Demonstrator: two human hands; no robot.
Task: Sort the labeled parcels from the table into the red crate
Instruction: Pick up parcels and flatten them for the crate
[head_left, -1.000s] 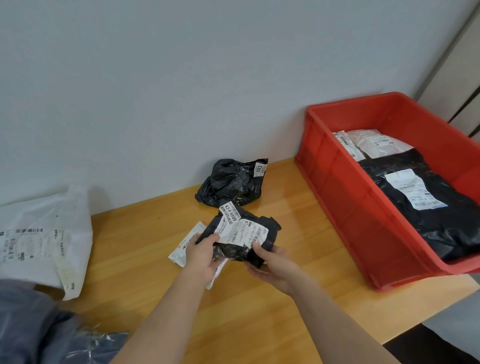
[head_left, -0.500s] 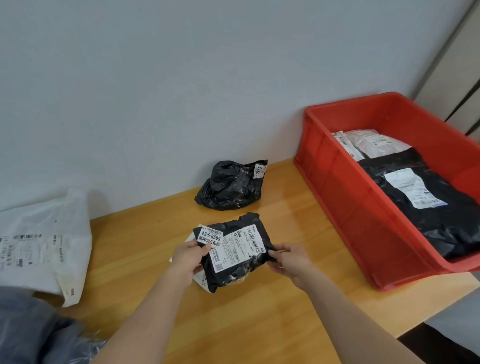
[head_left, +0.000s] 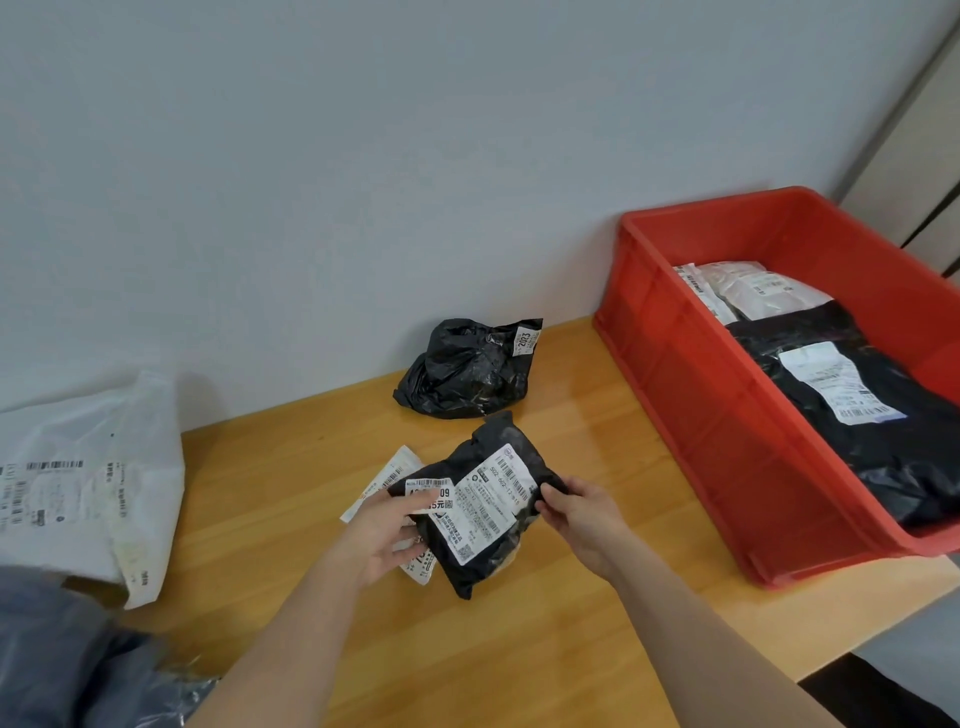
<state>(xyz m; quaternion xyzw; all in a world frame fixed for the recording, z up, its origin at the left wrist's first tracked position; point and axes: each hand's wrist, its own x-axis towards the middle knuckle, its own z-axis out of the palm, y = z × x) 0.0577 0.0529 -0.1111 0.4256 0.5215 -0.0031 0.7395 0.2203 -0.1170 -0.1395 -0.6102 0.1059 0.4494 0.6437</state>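
Here, at the far left, a large white parcel (head_left: 93, 483) lies on the wooden surface (head_left: 519, 649) against the wall, with barcodes printed on its face, and a grey-blue bag (head_left: 62, 654) sits in the near left corner, partly overlapping it. Towards the middle, the left hand (head_left: 387, 535) grips the left end of a small black parcel (head_left: 483, 519), its thumb curled over a white sticker on top. This black parcel is held above the surface, tilted, with its long printed label facing up. Under it, a flat white parcel (head_left: 384, 480) lies on the surface, showing past the left hand. Behind them, near the wall, a crumpled black bag parcel (head_left: 462, 374) rests alone, with a small white tag at its upper right corner. The right hand (head_left: 582, 514) pinches the right edge of the held black parcel between thumb and curled fingers. At the right, the red crate (head_left: 727, 447) stands on the surface, well apart from the hands. Inside it lie a big black parcel (head_left: 883, 441) with a white label and, behind that, white parcels (head_left: 753, 291).
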